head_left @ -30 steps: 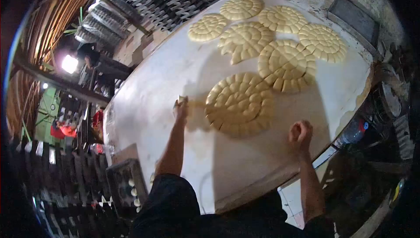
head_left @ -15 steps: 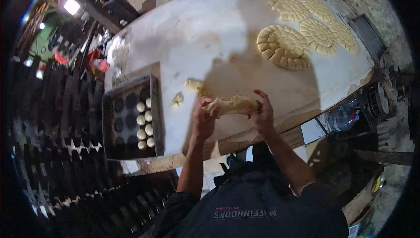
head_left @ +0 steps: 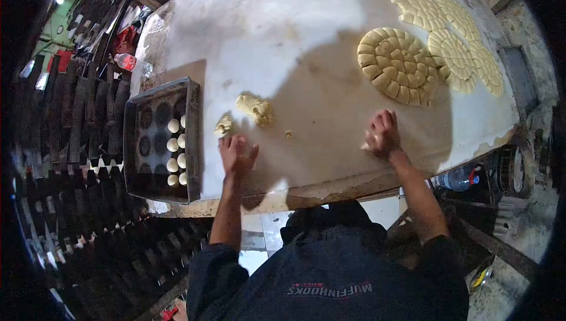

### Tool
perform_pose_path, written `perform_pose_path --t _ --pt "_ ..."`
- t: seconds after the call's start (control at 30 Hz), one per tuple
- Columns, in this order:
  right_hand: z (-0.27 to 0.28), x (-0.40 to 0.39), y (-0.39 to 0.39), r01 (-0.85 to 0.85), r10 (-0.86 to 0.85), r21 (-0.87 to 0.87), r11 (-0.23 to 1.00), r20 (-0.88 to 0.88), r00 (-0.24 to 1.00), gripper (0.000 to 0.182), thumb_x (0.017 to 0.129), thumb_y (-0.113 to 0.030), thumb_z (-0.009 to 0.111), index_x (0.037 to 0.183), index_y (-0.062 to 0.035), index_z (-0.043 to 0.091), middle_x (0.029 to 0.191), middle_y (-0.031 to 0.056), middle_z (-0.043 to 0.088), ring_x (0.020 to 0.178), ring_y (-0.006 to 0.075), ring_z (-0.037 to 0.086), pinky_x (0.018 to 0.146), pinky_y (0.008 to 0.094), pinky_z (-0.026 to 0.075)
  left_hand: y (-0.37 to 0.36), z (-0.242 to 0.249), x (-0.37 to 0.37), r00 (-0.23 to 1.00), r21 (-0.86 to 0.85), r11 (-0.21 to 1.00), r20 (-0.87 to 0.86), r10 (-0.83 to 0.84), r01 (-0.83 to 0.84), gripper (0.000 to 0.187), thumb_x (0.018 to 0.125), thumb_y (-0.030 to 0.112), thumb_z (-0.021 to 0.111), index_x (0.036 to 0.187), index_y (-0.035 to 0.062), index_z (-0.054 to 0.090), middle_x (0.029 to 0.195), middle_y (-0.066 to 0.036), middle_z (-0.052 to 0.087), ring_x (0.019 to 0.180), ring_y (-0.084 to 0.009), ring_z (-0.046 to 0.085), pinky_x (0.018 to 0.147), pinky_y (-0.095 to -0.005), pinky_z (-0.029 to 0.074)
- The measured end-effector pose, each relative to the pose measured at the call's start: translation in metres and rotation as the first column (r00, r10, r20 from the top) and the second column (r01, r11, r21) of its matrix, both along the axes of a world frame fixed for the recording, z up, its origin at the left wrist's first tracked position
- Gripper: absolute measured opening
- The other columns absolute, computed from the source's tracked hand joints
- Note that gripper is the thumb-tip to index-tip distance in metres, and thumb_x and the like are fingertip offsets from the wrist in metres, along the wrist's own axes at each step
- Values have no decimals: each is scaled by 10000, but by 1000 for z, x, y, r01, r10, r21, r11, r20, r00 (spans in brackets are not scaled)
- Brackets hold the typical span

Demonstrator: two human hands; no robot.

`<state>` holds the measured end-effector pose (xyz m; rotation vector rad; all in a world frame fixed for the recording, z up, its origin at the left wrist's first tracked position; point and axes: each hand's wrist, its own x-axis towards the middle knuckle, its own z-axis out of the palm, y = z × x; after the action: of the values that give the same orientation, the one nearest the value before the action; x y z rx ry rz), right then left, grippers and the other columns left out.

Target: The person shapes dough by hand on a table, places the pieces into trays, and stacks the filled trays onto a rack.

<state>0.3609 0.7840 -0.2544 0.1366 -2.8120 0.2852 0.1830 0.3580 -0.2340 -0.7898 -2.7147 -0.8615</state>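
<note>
My left hand [head_left: 237, 155] is over the near left part of the table, fingers apart and holding nothing I can see. Just beyond its fingertips lies a small scrap of dough [head_left: 223, 124]. A larger, rough lump of dough [head_left: 255, 109] rests up and to the right of it. Farther right, my right hand [head_left: 383, 132] is closed, fingers curled down close to the tabletop. A pale edge of dough [head_left: 367, 144] shows under its left side; the rest is hidden by the hand. Between the hands sits a tiny dough crumb [head_left: 288, 134].
A dark metal tray [head_left: 194, 144] with several dough balls [head_left: 173, 144] stands left. Scored dough rounds [head_left: 398, 64] spread over the right side of the pale table [head_left: 259, 32]. A plastic bottle [head_left: 460, 179] is below the right edge.
My hands have moved apart, left hand leftward and right hand rightward. The dough stretched between them is no longer there. The camera view has shifted.
</note>
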Motion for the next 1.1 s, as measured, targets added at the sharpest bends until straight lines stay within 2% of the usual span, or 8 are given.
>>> perform_pose_path --t 0.23,0.3,0.37,0.43,0.6,0.63,0.8,1.1 --pt "11 26 -94 -258 327 -352 900 151 933 380 797 -232 593 1000 90 592 1052 302 557 1088 480 516 1070 551 337 63 -34 113 970 -89 966 41 -241 244 239 786 131 688 1000 56 611 1013 -128 620 944 -359 573 802 -484 448" --pt "-19 39 -40 -325 334 -81 942 138 933 356 798 -205 590 991 93 590 1042 297 558 1086 471 519 1073 538 339 34 1 121 957 -14 960 88 -277 280 230 786 127 668 999 62 611 1009 -130 620 961 -362 563 809 -482 447" --pt "-19 18 -8 -237 234 38 971 78 969 304 794 -165 585 965 87 587 1023 275 561 1096 447 515 1080 519 338 -67 -50 56 630 340 940 735 -251 -21 252 766 84 648 1014 48 621 933 -114 622 999 -336 552 864 -411 449" --pt "-1 -39 6 -68 75 -173 983 36 997 260 789 -151 582 930 67 581 1002 246 563 1108 420 506 1087 512 330 8 -9 27 992 -85 988 -21 125 -127 208 757 125 687 950 83 620 954 -111 622 894 -323 540 805 -456 435" --pt "-1 -72 -56 52 -73 -255 966 -73 995 222 781 -144 582 894 46 570 992 243 554 1083 431 500 1091 510 324 101 -3 34 963 60 967 123 238 -247 201 763 172 711 918 78 624 870 -110 628 849 -339 540 779 -464 433" --pt "3 -46 -60 -75 83 -278 958 16 996 223 782 -146 581 901 43 570 1004 248 550 1085 436 497 1091 515 323 86 -30 48 936 -263 937 207 286 -228 203 778 183 711 930 77 628 938 -123 640 928 -355 564 839 -475 445" --pt "1 -31 4 -319 346 -212 924 107 932 219 782 -144 579 912 32 558 989 234 537 1084 420 495 1086 519 326 -14 -39 74 975 -55 975 58 -213 216 159 815 113 668 965 115 615 1010 -98 629 986 -281 597 872 -422 434" --pt "-1 -103 -82 305 -369 -429 850 -72 927 111 873 -107 548 920 -6 551 961 173 531 966 357 497 912 463 387 64 -17 8 957 147 955 177 232 -258 176 876 159 588 1031 77 573 952 -143 603 929 -356 565 900 -463 429"
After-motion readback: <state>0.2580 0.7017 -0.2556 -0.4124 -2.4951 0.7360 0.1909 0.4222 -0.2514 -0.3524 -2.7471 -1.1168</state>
